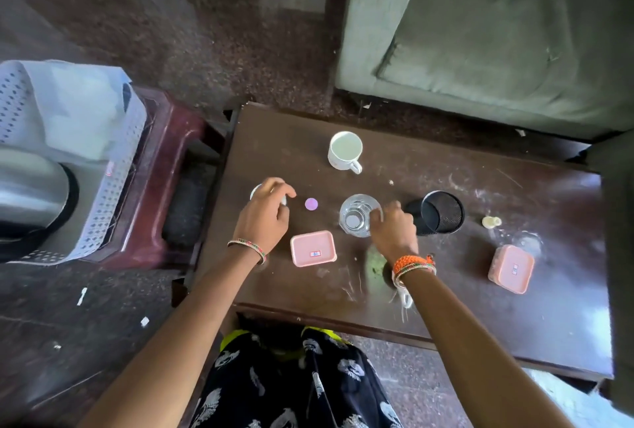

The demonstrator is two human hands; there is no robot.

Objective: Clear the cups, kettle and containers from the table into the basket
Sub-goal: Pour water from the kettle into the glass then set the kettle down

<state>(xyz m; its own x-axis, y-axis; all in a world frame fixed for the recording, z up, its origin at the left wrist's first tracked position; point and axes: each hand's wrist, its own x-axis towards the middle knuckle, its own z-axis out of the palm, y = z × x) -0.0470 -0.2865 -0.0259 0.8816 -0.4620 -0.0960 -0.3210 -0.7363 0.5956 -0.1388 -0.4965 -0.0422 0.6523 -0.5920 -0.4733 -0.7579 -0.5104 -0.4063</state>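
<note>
Home living room: green sofa [497, 33], low wooden coffee table [446, 290], stone floor [206, 33].

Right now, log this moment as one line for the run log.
left hand: closing on small cup | right hand: gripping clear glass tumbler | steel kettle: in white perforated basket | white mug, two pink lidded containers: on table

On table: 2 pink lidded containers [313, 248] [511, 269], 1 white mug [345, 151], 1 clear glass [359, 215], 1 black mesh cup [441, 212], 1 purple disc [311, 204]. In basket [103, 215]: 1 steel kettle [31, 198].
</note>
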